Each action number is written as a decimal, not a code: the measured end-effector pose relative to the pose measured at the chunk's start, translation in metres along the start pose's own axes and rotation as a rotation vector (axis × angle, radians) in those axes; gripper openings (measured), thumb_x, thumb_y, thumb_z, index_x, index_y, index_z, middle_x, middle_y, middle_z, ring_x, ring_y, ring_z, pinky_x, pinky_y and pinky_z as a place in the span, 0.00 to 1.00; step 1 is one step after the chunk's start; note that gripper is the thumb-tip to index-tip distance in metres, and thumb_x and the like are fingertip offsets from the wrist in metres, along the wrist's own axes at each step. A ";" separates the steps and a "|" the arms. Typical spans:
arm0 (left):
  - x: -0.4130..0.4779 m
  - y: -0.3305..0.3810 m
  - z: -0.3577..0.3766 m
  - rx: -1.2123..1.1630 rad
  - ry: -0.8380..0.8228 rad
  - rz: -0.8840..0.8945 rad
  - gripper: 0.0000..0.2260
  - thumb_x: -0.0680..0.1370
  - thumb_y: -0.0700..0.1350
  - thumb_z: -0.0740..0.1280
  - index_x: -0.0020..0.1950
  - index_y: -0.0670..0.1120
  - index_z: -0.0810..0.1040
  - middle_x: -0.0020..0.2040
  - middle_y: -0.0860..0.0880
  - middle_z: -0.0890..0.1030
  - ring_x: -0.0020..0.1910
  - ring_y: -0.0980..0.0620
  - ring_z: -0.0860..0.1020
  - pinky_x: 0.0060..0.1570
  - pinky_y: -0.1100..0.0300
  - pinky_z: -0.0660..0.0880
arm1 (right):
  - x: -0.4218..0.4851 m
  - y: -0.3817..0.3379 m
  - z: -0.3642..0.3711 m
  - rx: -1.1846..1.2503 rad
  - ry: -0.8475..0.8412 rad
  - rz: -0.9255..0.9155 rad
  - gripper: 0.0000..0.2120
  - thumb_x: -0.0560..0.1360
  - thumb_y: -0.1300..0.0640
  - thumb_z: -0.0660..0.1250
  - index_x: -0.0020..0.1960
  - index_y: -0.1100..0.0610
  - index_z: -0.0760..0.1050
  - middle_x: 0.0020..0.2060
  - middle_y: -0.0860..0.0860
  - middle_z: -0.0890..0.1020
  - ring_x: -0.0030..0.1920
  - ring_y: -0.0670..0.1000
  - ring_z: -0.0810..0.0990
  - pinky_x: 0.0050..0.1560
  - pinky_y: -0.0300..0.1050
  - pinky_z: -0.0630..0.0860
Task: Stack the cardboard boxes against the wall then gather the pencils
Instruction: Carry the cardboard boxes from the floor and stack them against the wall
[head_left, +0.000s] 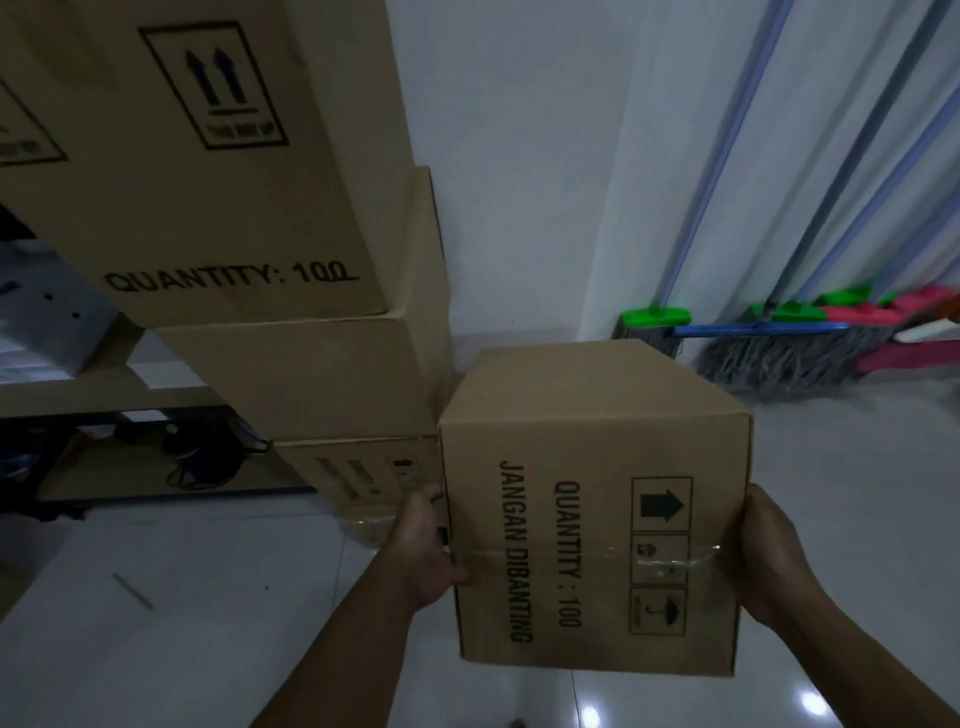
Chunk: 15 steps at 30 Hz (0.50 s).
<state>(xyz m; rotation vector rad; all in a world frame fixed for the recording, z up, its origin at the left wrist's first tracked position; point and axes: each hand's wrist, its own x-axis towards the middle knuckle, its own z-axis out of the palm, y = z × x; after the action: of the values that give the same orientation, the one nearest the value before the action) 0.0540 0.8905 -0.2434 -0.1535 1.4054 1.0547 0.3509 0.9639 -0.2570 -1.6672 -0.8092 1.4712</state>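
Gripping box (597, 509) at both ends: left hand (426, 551) on left side, right hand (774, 561) on right. Seemingly off floor (218, 623), just right of stack (311, 374) by wall (519, 182). Keep level, set down flush beside stack, slide back to wall.

Three brown boxes stand stacked by the white wall: the top box (197, 156), printed "QUANTITY: 100" with two up-arrows, overhangs the plain middle box (311, 374). That one sits on the bottom box (358, 473), whose print runs sideways. A fourth, the held box (597, 447), is just right of the stack, gripped at its near end by the left hand (426, 545) and right hand (774, 561); it is shut with clear tape and turned on its side, so its arrow points right and "JANGAN DIBANTING" reads downward.
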 end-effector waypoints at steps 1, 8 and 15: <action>0.010 0.005 0.007 0.003 0.018 0.009 0.16 0.81 0.52 0.55 0.52 0.47 0.80 0.57 0.39 0.79 0.57 0.38 0.76 0.55 0.40 0.75 | 0.014 -0.001 0.003 0.007 0.006 0.016 0.20 0.79 0.57 0.54 0.61 0.68 0.75 0.55 0.68 0.80 0.57 0.68 0.79 0.61 0.62 0.74; 0.072 0.033 0.041 -0.041 0.086 0.124 0.18 0.80 0.46 0.55 0.33 0.47 0.76 0.40 0.44 0.77 0.40 0.45 0.71 0.39 0.55 0.70 | 0.107 -0.007 0.032 0.026 -0.050 0.003 0.19 0.81 0.53 0.54 0.62 0.60 0.78 0.54 0.60 0.84 0.57 0.64 0.81 0.63 0.67 0.73; 0.142 0.030 0.046 -0.169 0.160 0.133 0.10 0.79 0.47 0.57 0.44 0.45 0.74 0.47 0.44 0.74 0.39 0.46 0.71 0.36 0.57 0.68 | 0.161 0.019 0.054 -0.018 -0.191 0.134 0.15 0.82 0.51 0.55 0.58 0.48 0.80 0.54 0.48 0.85 0.59 0.53 0.78 0.60 0.58 0.73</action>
<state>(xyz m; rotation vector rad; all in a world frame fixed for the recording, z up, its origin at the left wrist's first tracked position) 0.0406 1.0090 -0.3378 -0.2754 1.4852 1.2958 0.3188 1.0979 -0.3591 -1.6388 -0.8275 1.7415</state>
